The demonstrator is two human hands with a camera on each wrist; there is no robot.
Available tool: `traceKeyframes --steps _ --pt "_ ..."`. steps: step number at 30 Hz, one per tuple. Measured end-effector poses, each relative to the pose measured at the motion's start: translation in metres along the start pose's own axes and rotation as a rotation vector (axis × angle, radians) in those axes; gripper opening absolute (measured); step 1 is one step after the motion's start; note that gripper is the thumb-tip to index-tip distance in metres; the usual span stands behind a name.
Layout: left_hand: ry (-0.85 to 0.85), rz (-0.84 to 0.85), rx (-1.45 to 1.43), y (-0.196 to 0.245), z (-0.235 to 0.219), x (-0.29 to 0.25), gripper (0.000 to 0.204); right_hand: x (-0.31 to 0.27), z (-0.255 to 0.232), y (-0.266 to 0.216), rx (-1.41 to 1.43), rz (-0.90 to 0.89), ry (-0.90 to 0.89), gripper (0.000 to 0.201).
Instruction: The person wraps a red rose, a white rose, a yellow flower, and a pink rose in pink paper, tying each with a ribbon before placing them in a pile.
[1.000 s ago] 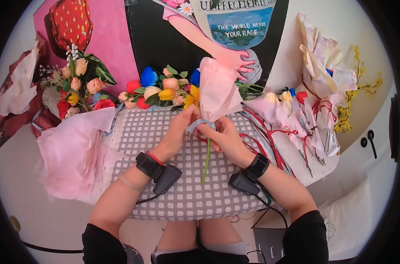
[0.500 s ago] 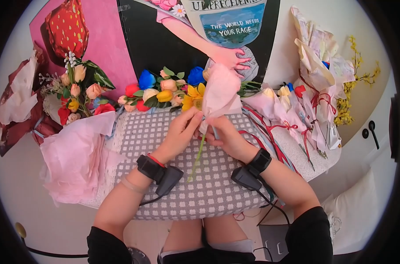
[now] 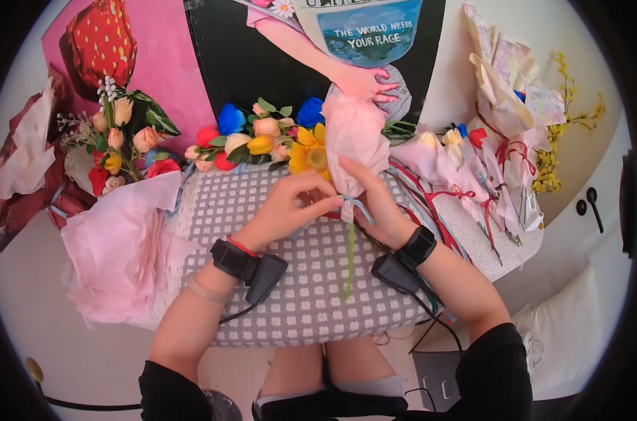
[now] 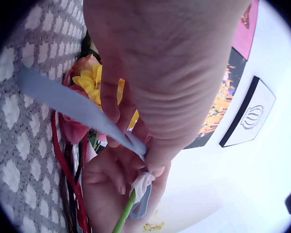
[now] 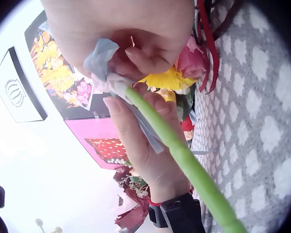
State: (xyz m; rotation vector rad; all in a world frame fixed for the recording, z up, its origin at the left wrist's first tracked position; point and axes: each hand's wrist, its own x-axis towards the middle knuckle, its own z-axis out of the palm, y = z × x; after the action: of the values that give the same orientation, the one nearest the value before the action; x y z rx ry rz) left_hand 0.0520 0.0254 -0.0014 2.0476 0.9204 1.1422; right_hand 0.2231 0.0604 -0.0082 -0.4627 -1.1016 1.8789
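Between the two hands stands a single flower stem (image 3: 349, 263) whose top is wrapped in pale pink paper (image 3: 356, 130). My right hand (image 3: 376, 205) holds the gathered neck of the wrapping, fingers lying up along the paper. A blue-grey ribbon (image 4: 68, 99) runs round that neck, and in the right wrist view a piece of the ribbon (image 5: 101, 56) sticks out above the stem. With thumb and fingertips, my left hand (image 3: 290, 208) pinches the ribbon just left of the neck. The flower head is hidden inside the paper.
Loose flowers, among them a sunflower (image 3: 309, 151) and blue roses (image 3: 231, 119), lie along the back of the checked cloth (image 3: 276, 309). Pink paper sheets (image 3: 118, 245) are stacked at left. Wrapped flowers (image 3: 445, 165) and red ribbons (image 3: 438, 228) lie at right.
The stem has swung from slanting down-left to nearly upright in view. My right hand's fingers have moved up along the paper. My left hand has drawn slightly left and down with the ribbon.
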Motion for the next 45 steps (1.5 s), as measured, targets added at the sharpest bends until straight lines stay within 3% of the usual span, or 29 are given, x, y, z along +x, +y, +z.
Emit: traceKeyframes --steps 5,11,13,17,22,25,27,34,42,45 --pt "0.052 0.074 0.011 -0.003 0.0 0.0 0.012 -0.001 0.005 -0.002 -0.045 -0.04 0.005 0.045" --pt "0.081 -0.021 0.058 0.005 0.0 0.001 0.012 -0.001 0.005 -0.001 -0.018 -0.031 0.035 0.044" --pt "0.13 0.069 0.082 0.004 0.002 0.001 0.012 -0.001 0.006 -0.001 -0.012 -0.031 0.032 0.043" --pt "0.072 0.086 0.049 0.004 -0.001 0.003 0.011 -0.003 0.005 -0.003 0.062 0.029 0.04 0.039" --pt "0.081 -0.012 -0.028 0.002 -0.005 0.001 0.013 -0.003 0.006 -0.002 0.072 0.053 0.059 0.035" --pt "0.085 0.054 0.122 -0.003 -0.008 0.002 0.014 -0.002 0.007 -0.002 0.066 0.054 0.078 0.032" --pt "0.058 0.032 0.073 0.002 -0.009 0.0 0.014 -0.001 0.005 -0.001 0.052 0.046 0.093 0.032" --pt "-0.031 0.021 -0.022 0.0 -0.011 -0.001 0.04 -0.001 0.0 0.0 0.025 0.055 0.081 0.03" --pt "-0.094 -0.06 -0.031 0.004 -0.006 -0.002 0.019 -0.002 0.008 -0.001 0.011 0.006 0.117 0.031" --pt "-0.079 -0.082 -0.065 -0.001 -0.005 -0.002 0.016 -0.002 0.004 0.0 -0.002 0.056 0.047 0.03"
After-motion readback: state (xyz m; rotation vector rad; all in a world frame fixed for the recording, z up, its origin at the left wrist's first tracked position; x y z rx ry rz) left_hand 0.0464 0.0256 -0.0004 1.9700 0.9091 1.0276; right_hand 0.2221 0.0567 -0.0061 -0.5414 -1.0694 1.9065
